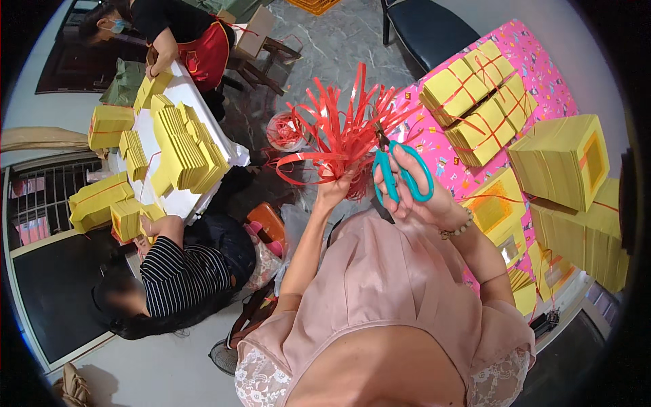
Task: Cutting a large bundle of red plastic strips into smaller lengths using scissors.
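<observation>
In front of me, my left hand (337, 188) is closed around the lower end of a thick bunch of red plastic strips (332, 139). The strips fan out upward and to the right, and some loop over to the left. My right hand (409, 186) grips scissors with teal handles (384, 178), beside the bunch. The dark blades point up toward the strips' right side. Whether they touch a strip, I cannot tell. My right wrist wears a beaded bracelet (459, 225).
At right, a pink patterned table (434, 146) carries tied yellow paper stacks (468, 102) and taller ones. At left, two people work at a white table (211, 132) with yellow paper bundles (180, 146). A tub (285, 144) with red strips and a dark chair (434, 30) stand beyond.
</observation>
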The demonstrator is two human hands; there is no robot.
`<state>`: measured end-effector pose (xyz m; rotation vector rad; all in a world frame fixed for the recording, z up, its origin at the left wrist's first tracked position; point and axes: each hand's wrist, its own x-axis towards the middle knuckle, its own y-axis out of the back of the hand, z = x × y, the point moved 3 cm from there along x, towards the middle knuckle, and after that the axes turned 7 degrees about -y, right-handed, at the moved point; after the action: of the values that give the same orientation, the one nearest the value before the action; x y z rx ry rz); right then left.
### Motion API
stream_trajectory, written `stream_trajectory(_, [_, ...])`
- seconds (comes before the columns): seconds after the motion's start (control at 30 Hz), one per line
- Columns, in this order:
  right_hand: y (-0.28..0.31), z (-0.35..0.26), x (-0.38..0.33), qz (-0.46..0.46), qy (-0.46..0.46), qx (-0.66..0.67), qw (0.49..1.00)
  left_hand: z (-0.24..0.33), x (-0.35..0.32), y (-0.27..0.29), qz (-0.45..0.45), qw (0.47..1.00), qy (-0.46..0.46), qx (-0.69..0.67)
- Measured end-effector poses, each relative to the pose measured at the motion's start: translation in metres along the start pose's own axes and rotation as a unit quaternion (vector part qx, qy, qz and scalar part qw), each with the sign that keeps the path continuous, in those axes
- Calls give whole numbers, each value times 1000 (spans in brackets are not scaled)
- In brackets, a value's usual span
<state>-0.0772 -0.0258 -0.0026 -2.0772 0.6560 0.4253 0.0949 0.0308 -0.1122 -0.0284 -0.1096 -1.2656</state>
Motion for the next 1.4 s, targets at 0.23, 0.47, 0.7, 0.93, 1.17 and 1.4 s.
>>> stream_trajectory(0.23, [8, 2, 9, 32, 37, 28, 998, 0, -4, 0, -16, 1000, 5, 13])
stream_trajectory(0.47, [11, 1, 4, 53, 55, 11, 997, 1, -2, 0, -5, 997, 72, -11])
stream_trajectory(0.7, [6, -1, -12, 2, 82, 53, 995, 0, 3, -1, -13, 977, 127, -172])
stream_trajectory(0.93, [-1, 12, -19, 0, 58, -60, 996, -1, 5, -4, -4, 971, 164, -173])
stream_trajectory(1.17, [5, 28, -4, 13, -43, -53, 998, 11, 8, -10, -10, 968, 156, -196])
stream_trajectory(1.4, [-7, 22, -5, 7, -17, -44, 999, 7, 7, -9, 12, 978, 138, -158])
